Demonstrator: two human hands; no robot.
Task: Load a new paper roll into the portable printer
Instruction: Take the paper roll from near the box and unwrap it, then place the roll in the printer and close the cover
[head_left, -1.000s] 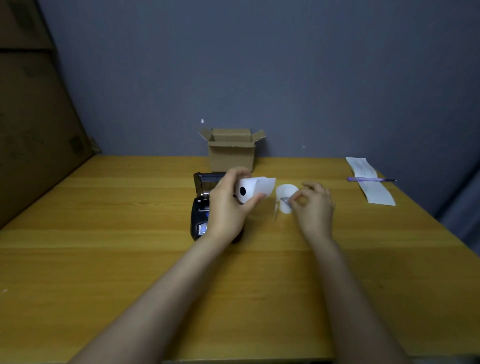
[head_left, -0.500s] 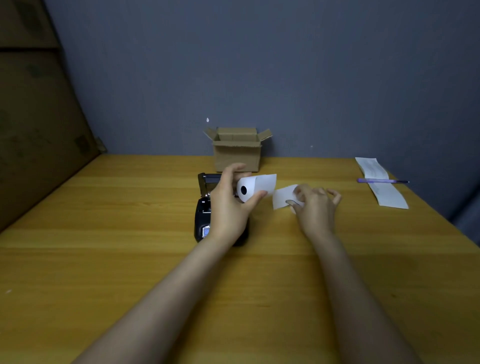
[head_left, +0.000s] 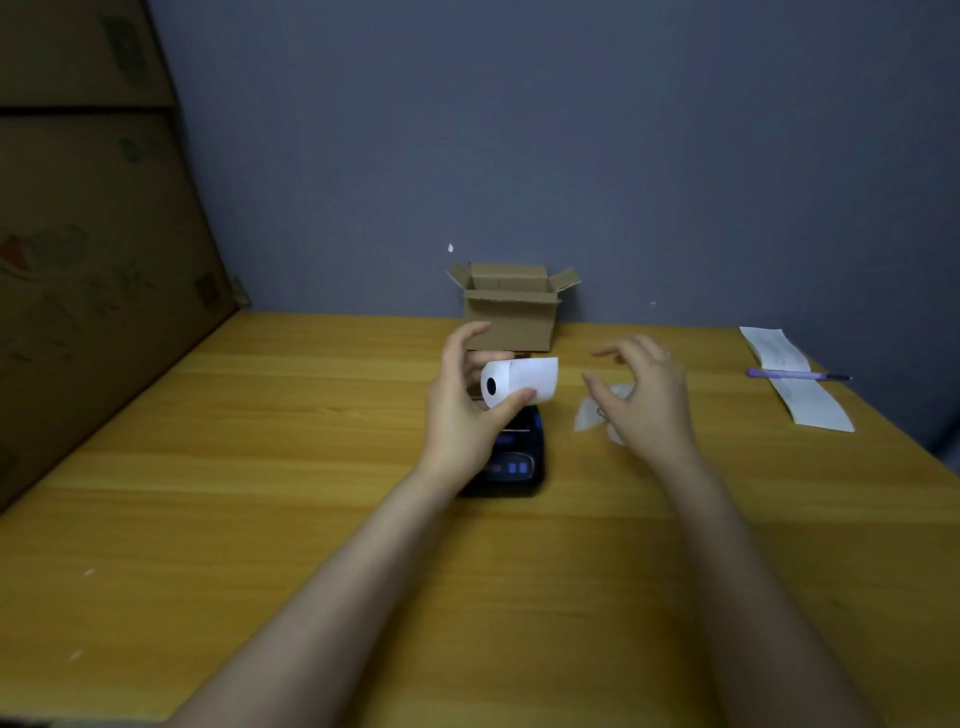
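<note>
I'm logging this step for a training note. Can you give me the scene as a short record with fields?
left hand: holds the paper roll above the portable printer
right hand: open, over the paper scrap lying on the wooden table
printer state: roll not yet loaded
behind: open cardboard box
far right: purple pen lying across a receipt strip

A white paper roll (head_left: 519, 383) with a dark core, a black printer (head_left: 511, 462) with blue buttons, a brown cardboard box (head_left: 511, 312), a purple pen (head_left: 795, 374) and a yellow-brown wood-grain bench (head_left: 260, 493).
</note>
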